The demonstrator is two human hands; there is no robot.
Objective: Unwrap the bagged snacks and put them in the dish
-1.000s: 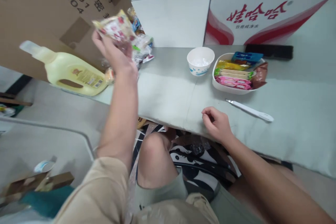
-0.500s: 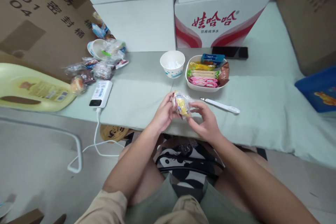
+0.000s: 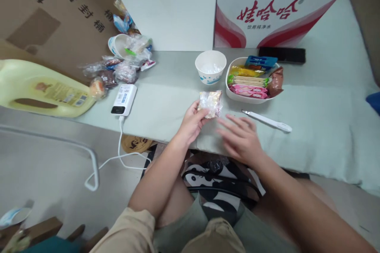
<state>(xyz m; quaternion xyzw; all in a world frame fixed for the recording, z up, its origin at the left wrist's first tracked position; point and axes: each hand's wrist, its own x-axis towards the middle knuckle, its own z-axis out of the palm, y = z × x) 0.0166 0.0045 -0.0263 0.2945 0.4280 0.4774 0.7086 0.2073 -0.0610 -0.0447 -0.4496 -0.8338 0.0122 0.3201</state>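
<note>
My left hand (image 3: 192,123) is closed on a clear-wrapped snack packet (image 3: 210,104), pinched between thumb and fingers just above the cloth near the table's front edge. To its right my right hand (image 3: 240,136) holds nothing; its fingers are apart and slightly smeared by motion. Behind the packet stands a white paper cup (image 3: 210,68) with crumpled clear plastic inside. Right of the cup, a white tub (image 3: 249,97) holds several wrapped snacks in blue, yellow, pink and brown. A white-handled tool with a small metal tip (image 3: 268,121) lies in front of the tub.
A black phone (image 3: 282,55) rests behind the tub, before a white and red carton (image 3: 261,23). On the left are a power bank (image 3: 124,101) with a white cable, several wrapped snacks (image 3: 124,72), a tipped paper cup (image 3: 117,45) and a yellow jug (image 3: 44,91).
My right hand has let go of the snack packet and moved away to the right. The packet is now held by my left hand alone, with another face showing. The view has shifted.
</note>
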